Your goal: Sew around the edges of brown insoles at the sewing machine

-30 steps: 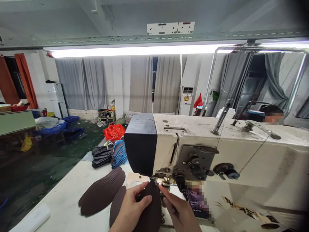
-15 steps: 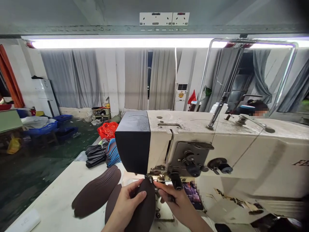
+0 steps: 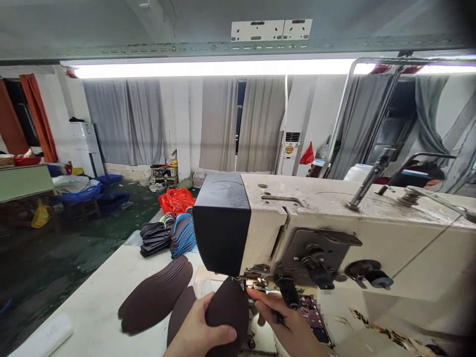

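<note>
A dark brown insole (image 3: 227,310) stands tilted under the head of the sewing machine (image 3: 260,213), its tip close to the needle area. My left hand (image 3: 208,329) grips the insole from the left, thumb lying across its face. My right hand (image 3: 277,315) is closed at the insole's right edge, index finger reaching toward the presser foot. Something small and dark shows within its curled fingers; its kind is hidden. Left of my left hand, another brown insole (image 3: 181,310) lies partly covered, and a fanned stack of brown insoles (image 3: 156,295) rests on the white table (image 3: 92,307).
Bundles of black pieces (image 3: 156,238) and blue-edged insoles (image 3: 183,235) sit by a red plastic bag (image 3: 176,200) at the table's far edge. A phone (image 3: 314,317) lies under the machine arm. A white object (image 3: 46,337) is at lower left. Another person's head (image 3: 427,173) shows behind.
The view has turned a little left, so the machine appears farther right. My left thumb has slid lower on the insole. Both hands stay at the insole.
</note>
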A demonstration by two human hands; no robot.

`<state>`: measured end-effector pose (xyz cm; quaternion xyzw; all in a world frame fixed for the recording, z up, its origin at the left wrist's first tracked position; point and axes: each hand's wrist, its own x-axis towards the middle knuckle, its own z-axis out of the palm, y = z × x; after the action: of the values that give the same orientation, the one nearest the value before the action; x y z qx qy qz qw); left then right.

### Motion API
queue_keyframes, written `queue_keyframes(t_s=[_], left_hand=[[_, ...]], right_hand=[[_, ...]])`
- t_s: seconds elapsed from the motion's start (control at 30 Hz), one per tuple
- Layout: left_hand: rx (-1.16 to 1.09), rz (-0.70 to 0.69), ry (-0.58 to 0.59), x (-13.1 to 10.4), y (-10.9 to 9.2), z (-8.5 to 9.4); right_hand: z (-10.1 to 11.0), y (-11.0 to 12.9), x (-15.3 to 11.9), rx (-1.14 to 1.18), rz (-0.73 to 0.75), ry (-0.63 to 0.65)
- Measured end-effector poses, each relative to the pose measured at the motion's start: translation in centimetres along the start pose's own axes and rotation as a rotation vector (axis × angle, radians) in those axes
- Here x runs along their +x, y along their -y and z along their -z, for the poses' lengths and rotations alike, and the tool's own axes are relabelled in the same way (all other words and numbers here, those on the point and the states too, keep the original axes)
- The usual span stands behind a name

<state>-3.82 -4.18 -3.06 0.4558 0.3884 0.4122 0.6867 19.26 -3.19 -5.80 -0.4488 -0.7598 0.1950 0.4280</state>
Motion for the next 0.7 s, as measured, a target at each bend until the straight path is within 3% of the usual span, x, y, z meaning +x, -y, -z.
queue_keyframes(t_s=[0.27,0.43,0.57,0.7], left_hand=[[-0.044,-0.067,-0.105,1.8,-0.1,-1.2],[-0.072,-0.125,-0.214,1.9,-0.6,-2.5],[-0.052,-0.202,-0.311,1.9,0.4,-3.1],[-0.04,-0.214,-0.309,1.3,1.4,-3.3]], right_hand=[[-0.1,0.2,0.1,0.026,-0.006,0.029],[-0.4,1.3,0.2,0.055,-0.053,-0.07],[-0.6,1.7,0.2,0.064,-0.051,-0.095],[-0.5,1.1,0.2,0.01,-0.047,-0.058]])
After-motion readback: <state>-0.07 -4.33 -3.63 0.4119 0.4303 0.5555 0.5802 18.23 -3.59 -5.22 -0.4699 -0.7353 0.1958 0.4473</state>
